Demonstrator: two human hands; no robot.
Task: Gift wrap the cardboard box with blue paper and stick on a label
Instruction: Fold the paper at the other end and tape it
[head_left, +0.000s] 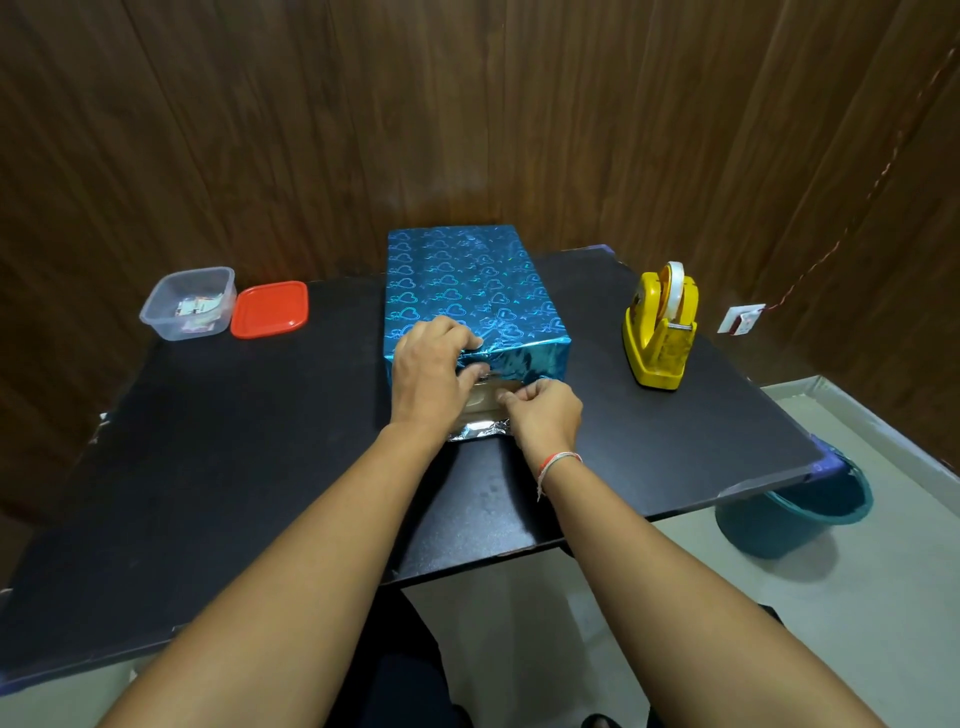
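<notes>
The cardboard box (470, 291), already covered across its top and long sides in shiny blue paper printed with heart outlines, lies near the middle of the black tabletop (234, 441), its far end reaching the back edge and its near end facing the person. At that near end the wrapping is unfinished: a silver-backed flap of paper (480, 410) lies flat on the tabletop between the two hands. The left hand (434, 371) presses on the box's near top edge, fingers curled over it and thumb pushing paper against the end face. The right hand (545, 415) is clenched around the flap's right edge, pinching it between thumb and fingers. A yellow plastic tape dispenser (658, 332) stands near the right edge. Towards the back left corner sit a clear plastic tub (188, 304) holding small printed labels and, touching it, its red lid (270, 309).
</notes>
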